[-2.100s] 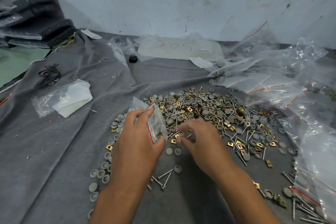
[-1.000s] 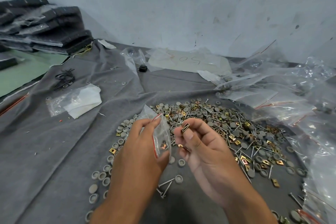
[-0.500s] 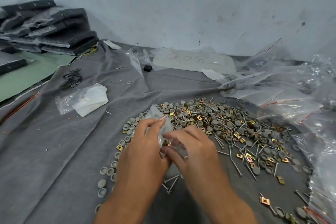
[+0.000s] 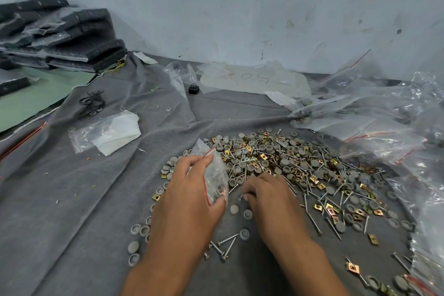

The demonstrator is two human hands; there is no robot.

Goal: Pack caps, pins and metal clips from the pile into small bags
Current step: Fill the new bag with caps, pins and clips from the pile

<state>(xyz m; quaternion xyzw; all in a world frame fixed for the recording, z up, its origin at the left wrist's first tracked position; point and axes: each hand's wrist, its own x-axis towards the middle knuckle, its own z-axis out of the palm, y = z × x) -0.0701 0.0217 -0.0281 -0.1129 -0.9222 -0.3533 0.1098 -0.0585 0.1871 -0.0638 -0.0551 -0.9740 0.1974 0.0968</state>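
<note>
A pile [image 4: 288,163] of grey caps, long pins and gold metal clips is spread over the grey cloth [image 4: 84,199]. My left hand [image 4: 189,199] holds a small clear zip bag [image 4: 215,175] with a red seal line upright at the pile's left edge; a few parts lie at its bottom. My right hand [image 4: 266,196] rests palm down on the pile's near edge just right of the bag, fingers curled onto the cloth. What its fingertips pinch is hidden. Loose grey caps [image 4: 234,209] and pins [image 4: 223,245] lie between my wrists.
Many clear bags [image 4: 384,127] are heaped along the right side. A bag with white paper [image 4: 108,133] lies at the left, black wire ties [image 4: 92,103] beyond it. Dark foam stacks [image 4: 60,36] sit at the far left. A wall closes the back.
A second ago my right hand held a metal clip up near the bag's mouth, then reached it. Now that hand has dropped back onto the pile. The left hand keeps the bag.
</note>
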